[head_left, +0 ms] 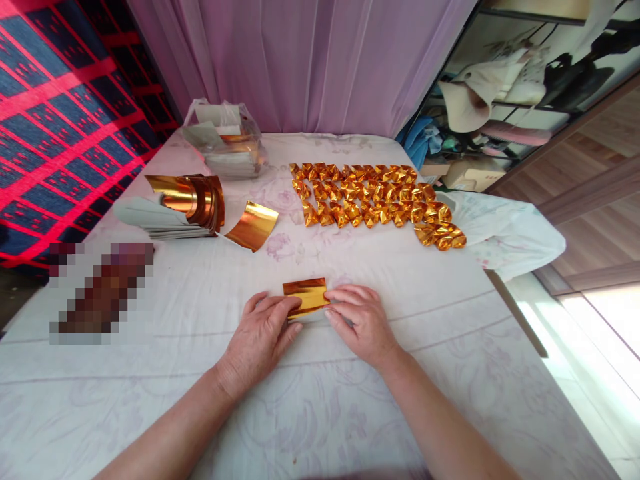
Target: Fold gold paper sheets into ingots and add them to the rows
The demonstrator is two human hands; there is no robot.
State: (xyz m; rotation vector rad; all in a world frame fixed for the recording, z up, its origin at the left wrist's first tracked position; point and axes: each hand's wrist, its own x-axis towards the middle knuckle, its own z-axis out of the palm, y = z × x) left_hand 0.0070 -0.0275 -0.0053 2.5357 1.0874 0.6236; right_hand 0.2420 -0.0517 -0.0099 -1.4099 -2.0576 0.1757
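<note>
A small gold foil paper, folded into a rectangle, lies on the white patterned cloth in front of me. My left hand holds its lower left side, index finger over the foil and thumb near the lower edge. At the right edge, my right hand has its fingertips and thumb closed on the paper. Beyond, a single curved gold sheet rests beside a stack of gold foil sheets with pale backs. Several folded gold foil pieces sit in rows at the far right.
A clear plastic bag of paper stands at the back left, before a purple curtain. A white bag lies at the table's right edge. Shelves with shoes stand beyond. A pixelated patch covers something at left.
</note>
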